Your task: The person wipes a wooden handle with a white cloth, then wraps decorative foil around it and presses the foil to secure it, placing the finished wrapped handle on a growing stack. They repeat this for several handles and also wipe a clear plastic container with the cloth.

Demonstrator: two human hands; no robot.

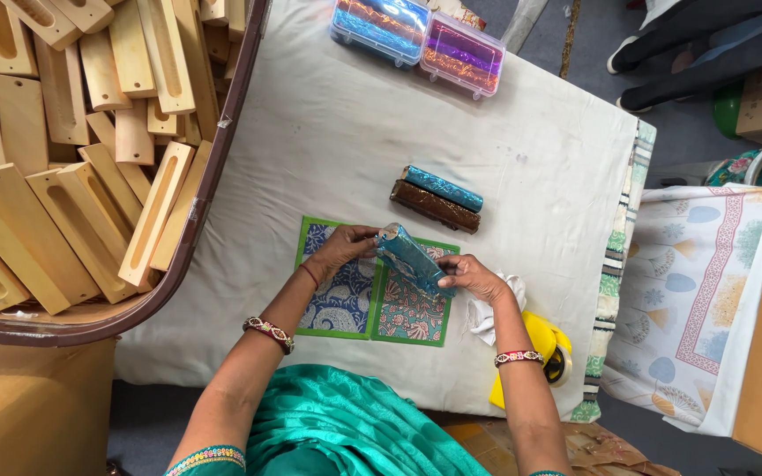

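Observation:
Both my hands hold one long block wrapped in teal patterned paper point(409, 256) above two patterned paper sheets point(370, 304) with green borders. My left hand point(343, 246) grips its upper left end. My right hand point(470, 275) grips its lower right end. Two finished wrapped blocks lie side by side just beyond: a blue one point(442, 188) and a brown one point(434, 207).
A white cloth covers the table point(328, 132). A large round tray point(189, 247) at the left holds several bare wooden slotted blocks point(63, 159). Two clear boxes of shiny foil point(418, 35) sit at the far edge. A yellow tape dispenser point(547, 348) and white rag point(491, 313) lie by my right wrist.

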